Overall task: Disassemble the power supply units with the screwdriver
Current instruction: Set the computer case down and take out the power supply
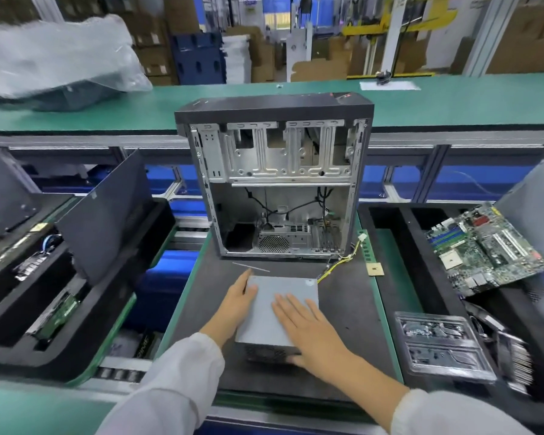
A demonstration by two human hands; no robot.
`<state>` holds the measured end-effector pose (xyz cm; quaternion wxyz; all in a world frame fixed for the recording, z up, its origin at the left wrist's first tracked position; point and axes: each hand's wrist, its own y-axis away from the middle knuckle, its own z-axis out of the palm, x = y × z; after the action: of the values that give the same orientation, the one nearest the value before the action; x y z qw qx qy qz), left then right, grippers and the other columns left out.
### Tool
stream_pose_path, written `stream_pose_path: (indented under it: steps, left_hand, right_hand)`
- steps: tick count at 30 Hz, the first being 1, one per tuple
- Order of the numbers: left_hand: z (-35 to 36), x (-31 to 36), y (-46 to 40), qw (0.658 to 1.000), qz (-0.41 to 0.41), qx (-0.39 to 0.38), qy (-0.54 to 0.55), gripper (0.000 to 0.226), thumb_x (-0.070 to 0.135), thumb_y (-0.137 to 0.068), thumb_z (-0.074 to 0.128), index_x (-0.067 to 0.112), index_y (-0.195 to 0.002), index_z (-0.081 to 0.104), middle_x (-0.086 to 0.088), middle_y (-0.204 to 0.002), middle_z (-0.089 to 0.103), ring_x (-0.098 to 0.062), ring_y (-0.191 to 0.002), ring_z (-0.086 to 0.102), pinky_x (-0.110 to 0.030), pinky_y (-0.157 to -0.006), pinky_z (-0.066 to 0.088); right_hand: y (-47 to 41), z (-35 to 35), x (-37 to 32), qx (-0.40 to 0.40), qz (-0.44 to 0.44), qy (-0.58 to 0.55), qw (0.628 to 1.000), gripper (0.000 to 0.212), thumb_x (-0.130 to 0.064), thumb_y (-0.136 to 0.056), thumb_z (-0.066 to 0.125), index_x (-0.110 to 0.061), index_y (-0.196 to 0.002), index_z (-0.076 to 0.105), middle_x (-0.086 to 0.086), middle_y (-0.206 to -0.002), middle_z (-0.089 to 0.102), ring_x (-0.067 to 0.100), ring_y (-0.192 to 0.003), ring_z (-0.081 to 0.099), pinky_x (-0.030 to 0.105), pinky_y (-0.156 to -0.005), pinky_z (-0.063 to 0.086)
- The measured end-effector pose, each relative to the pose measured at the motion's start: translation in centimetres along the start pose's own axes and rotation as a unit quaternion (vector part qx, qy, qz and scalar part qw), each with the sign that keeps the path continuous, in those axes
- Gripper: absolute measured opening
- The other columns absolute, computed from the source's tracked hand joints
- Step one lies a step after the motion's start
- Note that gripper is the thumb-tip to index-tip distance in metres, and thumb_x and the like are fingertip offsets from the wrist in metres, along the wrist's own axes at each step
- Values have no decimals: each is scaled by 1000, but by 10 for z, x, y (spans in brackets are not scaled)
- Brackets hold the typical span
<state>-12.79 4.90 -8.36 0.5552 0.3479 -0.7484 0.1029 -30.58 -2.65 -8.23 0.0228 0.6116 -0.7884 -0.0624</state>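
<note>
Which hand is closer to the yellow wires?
Right. The right hand lies flat on the grey box, on the side toward the yellow wires; the left hand holds the box's far-left edge.

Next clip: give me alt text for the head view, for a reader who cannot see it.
A person's left hand holds the left side of a grey power supply unit while the right hand lies flat on its top, on a dark mat. Behind it stands an open, emptied computer case; a motherboard lies in a tray at right.
</note>
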Motion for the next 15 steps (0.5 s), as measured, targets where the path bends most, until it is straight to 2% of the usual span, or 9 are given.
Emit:
stream_pose_path:
  steps: [2,4,6,8,10,12,13,15]
  left_hand:
    - [2,5,-2,1000,8,15,4,48,13,-103,43,10,-150,32,-8,-151,40,-23,-135,42,-42,-114,32]
    - [5,10,-6,1000,1,2,-17,51,13,-104,40,11,-152,25,-7,-154,34,-22,-140,35,-39,-116,27]
    - [6,11,-9,999,-11,-14,-51,55,15,-105,38,16,-155,17,-6,-156,30,-22,-141,33,-32,-115,27]
    - [5,14,-7,996,-7,-16,-85,59,16,-104,40,19,-156,11,-4,-156,30,-21,-140,34,-23,-108,29]
    - [4,18,0,996,14,5,-83,60,13,-102,43,18,-155,15,-2,-157,28,-18,-143,30,-22,-108,25]
    - [-3,24,9,996,38,19,-76,54,12,-101,46,12,-152,27,-4,-155,34,-18,-141,33,-21,-110,25]
    - [-9,28,13,995,46,21,-80,48,11,-101,48,9,-147,37,-8,-150,42,-18,-137,40,-20,-108,29]
    - [-28,35,24,995,44,14,-90,32,11,-101,47,5,-131,56,-12,-130,60,-17,-115,56,-15,-91,41]
  right_hand:
    - [-4,-3,9,-7,3,12,1000,102,-36,-88,63,-13,-151,-14,3,-158,-19,21,-146,-14,42,-117,-9]
    - [-7,-6,14,-17,6,21,1000,102,-37,-89,62,-12,-151,-15,3,-158,-20,22,-146,-16,42,-117,-9]
    - [-9,-7,16,-33,2,23,999,103,-47,-89,58,-11,-150,-17,4,-157,-22,22,-146,-17,42,-117,-9]
    - [-15,-11,14,-54,0,-12,998,98,-60,-90,45,-10,-151,-14,3,-158,-21,19,-146,-17,40,-117,-9]
    - [-26,-22,7,-48,5,-57,997,81,-57,-97,29,-10,-152,-7,3,-160,-13,16,-147,-12,37,-118,-7]
    - [-41,-38,-3,-12,-3,-75,997,63,-42,-103,23,-7,-153,8,7,-161,5,19,-147,4,35,-118,4]
    - [-48,-46,-8,11,-8,-77,997,55,-35,-103,25,-5,-149,22,12,-157,21,25,-144,19,36,-116,16]
    - [-63,-60,-19,49,-12,-74,996,39,-26,-101,30,-7,-130,49,15,-131,54,32,-120,50,38,-93,39]
